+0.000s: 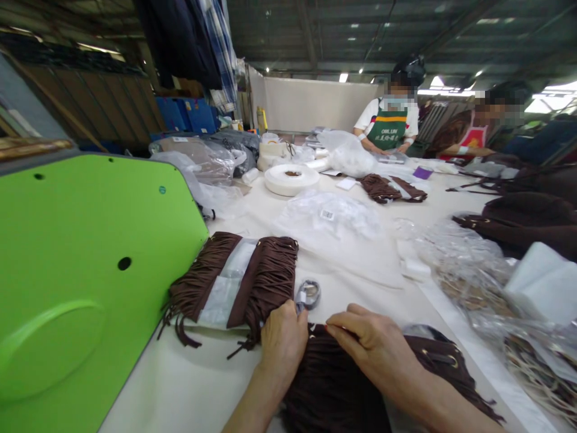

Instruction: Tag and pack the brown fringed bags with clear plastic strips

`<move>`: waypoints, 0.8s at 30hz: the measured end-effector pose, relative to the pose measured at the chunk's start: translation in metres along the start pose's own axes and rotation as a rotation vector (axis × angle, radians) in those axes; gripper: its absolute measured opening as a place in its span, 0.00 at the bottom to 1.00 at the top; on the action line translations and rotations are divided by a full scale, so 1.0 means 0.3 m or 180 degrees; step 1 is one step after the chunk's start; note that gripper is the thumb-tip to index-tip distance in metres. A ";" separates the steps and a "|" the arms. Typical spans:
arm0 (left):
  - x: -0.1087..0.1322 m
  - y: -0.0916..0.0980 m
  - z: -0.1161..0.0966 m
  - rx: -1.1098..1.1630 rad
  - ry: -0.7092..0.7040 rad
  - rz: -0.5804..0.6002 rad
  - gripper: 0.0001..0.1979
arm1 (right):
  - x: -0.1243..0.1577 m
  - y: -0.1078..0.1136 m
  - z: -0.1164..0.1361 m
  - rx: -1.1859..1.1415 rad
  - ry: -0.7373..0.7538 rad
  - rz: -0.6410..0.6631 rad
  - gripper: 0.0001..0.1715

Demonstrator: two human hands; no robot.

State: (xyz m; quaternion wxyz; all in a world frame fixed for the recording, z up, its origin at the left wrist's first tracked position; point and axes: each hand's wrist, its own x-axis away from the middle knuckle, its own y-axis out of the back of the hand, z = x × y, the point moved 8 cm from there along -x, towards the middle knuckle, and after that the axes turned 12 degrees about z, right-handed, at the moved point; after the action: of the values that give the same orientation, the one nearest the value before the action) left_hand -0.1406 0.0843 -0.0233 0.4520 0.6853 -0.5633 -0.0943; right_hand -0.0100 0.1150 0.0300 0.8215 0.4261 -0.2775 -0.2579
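Note:
A dark brown fringed bag (336, 385) lies on the table close in front of me, with gold eyelets showing at its right side. At its top left corner, my left hand (285, 334) is closed, thumb against the edge; its fingertips are partly hidden. My right hand (376, 346) pinches the top edge of the same bag, a speck of red at its fingertips. Just beyond my left thumb lies a ring-shaped item with a whitish wrap (309, 294). To the left, a second brown fringed bag (265, 270) lies flat with a pale translucent band around its middle.
A bright green machine panel (90, 258) borders the table on the left. Further back are a white tape roll (291, 179), clear plastic bags (333, 216) and another fringed bag (392, 187). Plastic-wrapped straps (536, 361) lie at right. Two people work at the far side.

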 end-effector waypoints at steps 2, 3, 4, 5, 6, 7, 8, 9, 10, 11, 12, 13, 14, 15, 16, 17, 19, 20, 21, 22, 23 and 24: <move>-0.014 -0.004 -0.010 0.0027 -0.0063 0.0012 0.10 | -0.026 0.000 -0.004 0.0181 -0.0018 -0.0042 0.16; -0.022 -0.006 -0.014 0.0069 -0.0105 0.0016 0.11 | -0.038 -0.001 -0.009 0.0137 -0.0016 -0.0075 0.15; -0.030 -0.009 -0.017 0.0126 -0.0144 0.0019 0.12 | -0.048 -0.004 -0.017 0.0014 -0.0003 -0.0108 0.15; -0.038 -0.012 -0.017 0.0198 -0.0176 0.0027 0.13 | -0.056 -0.009 -0.025 -0.0164 0.0013 -0.0117 0.14; -0.046 -0.015 -0.017 0.0280 -0.0200 0.0042 0.14 | -0.063 -0.016 -0.037 -0.0356 0.0010 -0.0095 0.14; -0.053 -0.021 -0.015 0.0370 -0.0226 0.0069 0.15 | -0.066 -0.026 -0.050 -0.0536 -0.0026 -0.0034 0.13; -0.059 -0.028 -0.014 0.0466 -0.0252 0.0116 0.16 | -0.066 -0.038 -0.063 -0.0690 -0.0085 0.0060 0.13; -0.064 -0.038 -0.014 0.0568 -0.0283 0.0177 0.16 | -0.063 -0.051 -0.076 -0.0812 -0.0156 0.0175 0.14; -0.067 -0.049 -0.014 0.0673 -0.0316 0.0247 0.15 | -0.056 -0.063 -0.088 -0.0909 -0.0227 0.0289 0.14; -0.070 -0.060 -0.016 0.0782 -0.0347 0.0322 0.14 | -0.047 -0.073 -0.098 -0.0990 -0.0283 0.0378 0.15; -0.071 -0.072 -0.018 0.0892 -0.0368 0.0397 0.12 | -0.036 -0.081 -0.106 -0.1063 -0.0317 0.0441 0.15; -0.073 -0.084 -0.021 0.1004 -0.0377 0.0473 0.10 | -0.024 -0.086 -0.113 -0.1123 -0.0330 0.0477 0.16; -0.074 -0.095 -0.024 0.1113 -0.0377 0.0547 0.08 | -0.013 -0.090 -0.119 -0.1168 -0.0342 0.0489 0.16; -0.075 -0.105 -0.027 0.1212 -0.0375 0.0619 0.07 | -0.002 -0.092 -0.126 -0.1206 -0.0357 0.0488 0.16; -0.076 -0.113 -0.032 0.1288 -0.0374 0.0691 0.07 | 0.006 -0.094 -0.132 -0.1233 -0.0366 0.0479 0.16; -0.077 -0.121 -0.037 0.1383 -0.0378 0.0774 0.06 | 0.013 -0.095 -0.137 -0.1247 -0.0369 0.0466 0.16; -0.076 -0.135 -0.045 0.1709 -0.0368 0.0973 0.06 | 0.020 -0.093 -0.143 -0.1255 -0.0352 0.0453 0.15; -0.075 -0.141 -0.046 0.1946 -0.0335 0.1069 0.07 | 0.021 -0.090 -0.142 -0.1253 -0.0328 0.0447 0.14; -0.073 -0.148 -0.045 0.2210 -0.0281 0.1156 0.08 | 0.019 -0.083 -0.139 -0.1238 -0.0286 0.0423 0.14; -0.071 -0.153 -0.043 0.2472 -0.0220 0.1216 0.09 | 0.015 -0.074 -0.133 -0.1214 -0.0230 0.0382 0.14; -0.069 -0.156 -0.041 0.2694 -0.0172 0.1231 0.10 | 0.010 -0.062 -0.125 -0.1191 -0.0162 0.0323 0.14; -0.068 -0.156 -0.039 0.2851 -0.0148 0.1213 0.10 | 0.005 -0.048 -0.116 -0.1180 -0.0087 0.0252 0.13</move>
State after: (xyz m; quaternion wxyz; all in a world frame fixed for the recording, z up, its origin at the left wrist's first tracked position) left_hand -0.1080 0.1057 -0.0582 0.1092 0.6948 -0.6739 0.2265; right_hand 0.0117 0.1261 0.0015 0.8916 0.2527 -0.2530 -0.2778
